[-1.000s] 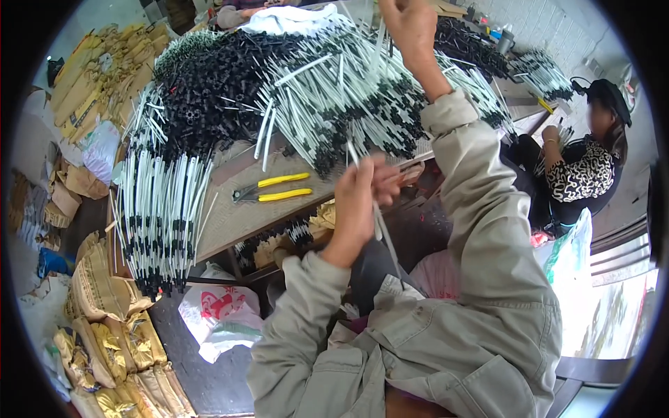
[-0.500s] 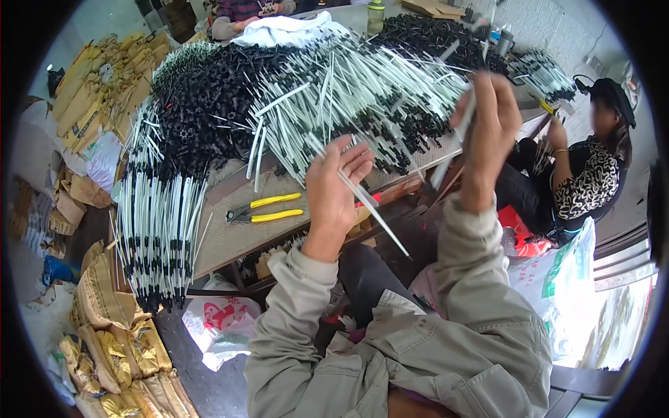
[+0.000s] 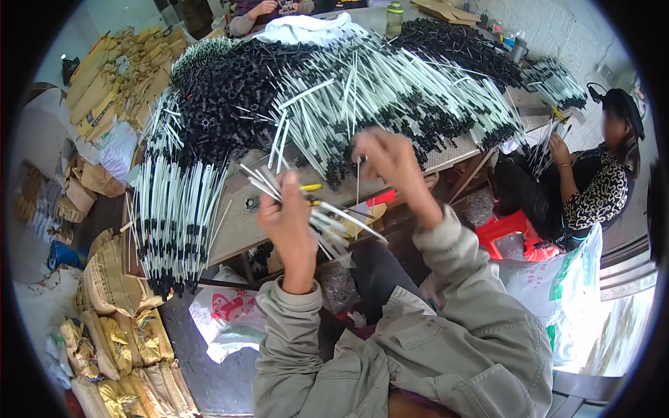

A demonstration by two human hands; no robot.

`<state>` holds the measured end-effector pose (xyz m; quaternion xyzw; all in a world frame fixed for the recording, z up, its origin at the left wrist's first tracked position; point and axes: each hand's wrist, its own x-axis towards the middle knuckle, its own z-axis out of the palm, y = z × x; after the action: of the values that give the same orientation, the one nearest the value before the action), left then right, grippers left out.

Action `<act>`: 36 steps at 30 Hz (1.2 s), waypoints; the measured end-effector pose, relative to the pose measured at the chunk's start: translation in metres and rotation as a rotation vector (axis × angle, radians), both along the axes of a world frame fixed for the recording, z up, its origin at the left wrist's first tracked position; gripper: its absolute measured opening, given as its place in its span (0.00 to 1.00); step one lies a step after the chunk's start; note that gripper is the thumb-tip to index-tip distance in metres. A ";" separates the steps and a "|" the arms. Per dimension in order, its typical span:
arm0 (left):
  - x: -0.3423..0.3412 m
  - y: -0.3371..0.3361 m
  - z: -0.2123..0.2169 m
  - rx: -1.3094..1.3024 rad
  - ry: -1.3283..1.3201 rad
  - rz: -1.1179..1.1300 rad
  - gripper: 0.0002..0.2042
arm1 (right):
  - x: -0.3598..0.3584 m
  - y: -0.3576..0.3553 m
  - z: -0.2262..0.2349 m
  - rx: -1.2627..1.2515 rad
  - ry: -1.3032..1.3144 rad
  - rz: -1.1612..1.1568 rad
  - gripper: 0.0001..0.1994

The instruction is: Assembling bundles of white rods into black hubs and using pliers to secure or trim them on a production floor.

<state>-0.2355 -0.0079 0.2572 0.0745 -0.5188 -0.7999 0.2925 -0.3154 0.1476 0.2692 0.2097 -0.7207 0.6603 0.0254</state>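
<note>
two hands are raised over the table edge (image 3: 446,157): the left hand (image 3: 289,216) is closed round a bundle of white rods (image 3: 317,209), the right hand (image 3: 390,160) pinches one thin rod (image 3: 358,182) upright beside it. tan paper sacks (image 3: 115,341) are stacked on the floor at left, with a white plastic bag printed in red (image 3: 226,313) under the table.

1. The tabletop (image 3: 240,223) carries a broad heap of white rods with black ends (image 3: 390,97).
2. A mound of black fittings (image 3: 223,104) lies at its left.
3. Yellow-handled pliers (image 3: 306,195) rest near the front edge.
4. A white rod bundle (image 3: 174,209) overhangs the left edge.
</note>
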 end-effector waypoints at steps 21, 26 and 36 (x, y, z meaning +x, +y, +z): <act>-0.046 -0.109 -0.022 0.277 -0.114 -0.074 0.17 | 0.011 -0.079 -0.079 0.524 0.903 -0.143 0.24; -0.050 -0.116 -0.017 0.373 0.023 0.119 0.16 | -0.001 -0.080 -0.075 0.767 1.102 -0.121 0.26; -0.058 -0.115 -0.031 0.109 0.097 0.327 0.11 | 0.019 -0.064 -0.070 0.982 1.097 0.046 0.31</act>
<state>-0.2935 -0.1228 0.2264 0.1350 -0.4408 -0.7714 0.4387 -0.2967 0.0839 0.1993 0.5120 -0.8125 0.0622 0.2717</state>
